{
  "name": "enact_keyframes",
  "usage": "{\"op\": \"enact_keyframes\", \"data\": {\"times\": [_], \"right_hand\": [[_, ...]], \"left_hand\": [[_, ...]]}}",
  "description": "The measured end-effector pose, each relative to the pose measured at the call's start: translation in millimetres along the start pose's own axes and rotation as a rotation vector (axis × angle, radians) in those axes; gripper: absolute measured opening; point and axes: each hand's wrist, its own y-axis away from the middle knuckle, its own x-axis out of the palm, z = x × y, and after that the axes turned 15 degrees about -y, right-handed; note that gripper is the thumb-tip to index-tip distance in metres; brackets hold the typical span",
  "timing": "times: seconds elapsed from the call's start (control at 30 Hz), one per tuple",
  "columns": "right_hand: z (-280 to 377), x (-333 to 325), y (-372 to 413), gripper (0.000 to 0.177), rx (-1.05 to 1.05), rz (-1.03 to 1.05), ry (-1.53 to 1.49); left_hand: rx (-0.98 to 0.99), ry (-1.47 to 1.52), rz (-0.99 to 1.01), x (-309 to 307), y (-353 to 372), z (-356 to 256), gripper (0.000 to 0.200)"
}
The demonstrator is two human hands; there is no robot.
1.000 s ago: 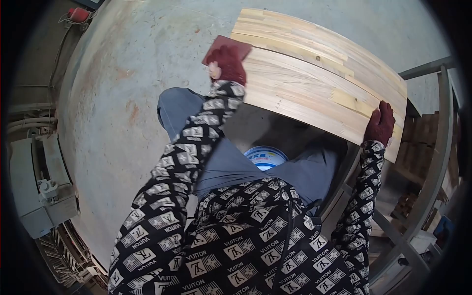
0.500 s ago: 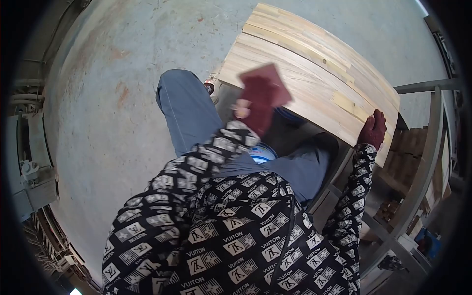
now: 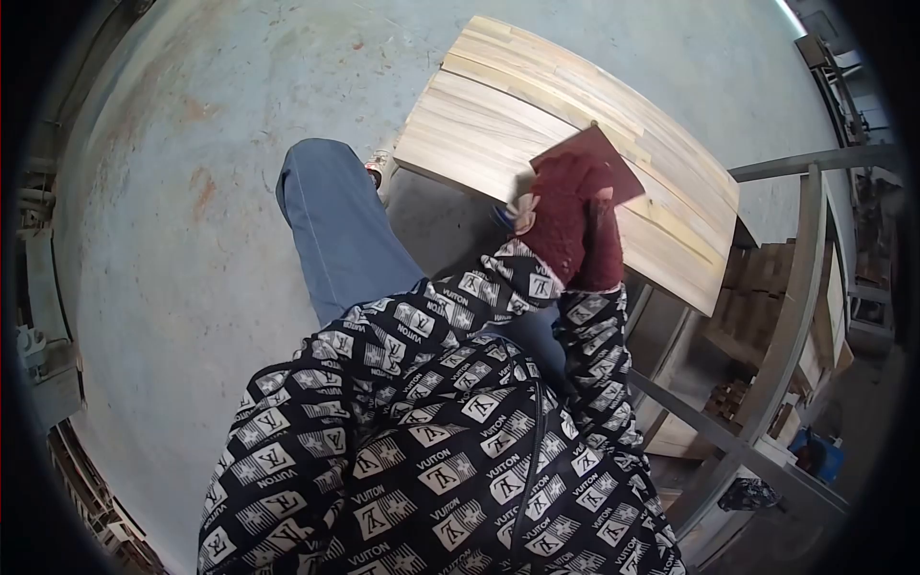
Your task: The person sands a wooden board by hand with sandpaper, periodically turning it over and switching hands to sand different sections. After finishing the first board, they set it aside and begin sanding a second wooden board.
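My left hand (image 3: 561, 225), in a dark red glove with some fingertips bare, grips a square dark red sheet of sandpaper (image 3: 613, 172). Close against it on the right is my right hand (image 3: 602, 249), gloved the same way, its fingers drawn together at the sheet's lower edge. My left hand partly hides how those fingers hold it. Both hands are above the near part of a pale wooden panel (image 3: 489, 105) made of glued strips. A raised strip runs lengthwise along it.
My bent knee (image 3: 331, 192) is left of the panel. A metal frame (image 3: 800, 297) stands at the right, with stacked wood pieces (image 3: 757, 297) behind it. A blue object (image 3: 819, 458) lies at the lower right. Concrete floor (image 3: 211, 192) spreads out on the left.
My right hand has left the panel's right end and come over to my left hand at the sandpaper. My left hand has shifted right with the sheet. The view has turned slightly.
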Motion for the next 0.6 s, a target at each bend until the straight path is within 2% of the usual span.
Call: {"op": "enact_keyframes", "data": {"times": [0.03,0.1,0.13,0.17,0.2,0.23,0.27,0.3,0.37,0.43,0.47,0.5,0.53,0.57,0.6], "right_hand": [[37,32,-1,0.037,0.338,-0.251,-0.841],[15,-15,1,0.032,0.294,-0.241,-0.595],[16,-29,2,0.031,0.386,-0.44,-0.66],[-7,-68,5,0.032,0.169,-0.212,-0.049],[-4,-95,-1,0.031,0.288,-0.388,-0.063],[8,-96,2,0.031,-0.01,-0.385,0.144],[-2,-128,-3,0.034,-0.051,-0.412,0.096],[22,-130,-4,0.03,-0.139,-0.396,0.613],[30,-158,-12,0.038,-0.456,-0.174,1.142],[28,-154,-13,0.038,-0.027,-0.228,0.953],[-9,-173,-19,0.041,-0.143,-0.12,1.01],[7,-112,-19,0.038,0.25,-0.313,0.789],[-24,-92,-20,0.034,-0.267,-0.28,0.896],[-78,-88,-35,0.033,-0.42,-0.396,0.44],[-54,-49,-34,0.039,-0.361,-0.231,0.754]], "left_hand": [[0.123,-0.136,0.259,-12,-7,18,0.048],[0.181,-0.265,0.507,-34,-9,-5,0.054],[0.357,-0.128,0.584,-43,-10,5,0.06],[0.349,-0.125,0.57,-49,-12,15,0.06],[0.434,-0.393,0.63,-59,-22,16,0.062],[0.513,-0.666,0.692,-70,-33,23,0.063],[0.547,-0.783,0.463,-75,-41,58,0.064],[0.578,-0.893,0.231,-81,-55,100,0.064],[0.247,-1.053,-0.01,-116,-95,145,0.064],[0.106,-1.109,-0.017,-149,-115,183,0.067],[-0.219,-0.996,0.146,-153,-116,176,0.068],[-0.534,-0.863,0.313,-158,-116,169,0.07],[-0.432,-0.619,0.478,-164,-125,217,0.071],[-0.47,-0.561,0.469,-166,-121,186,0.068],[-0.44,-0.604,0.438,-164,-124,211,0.079]]}}
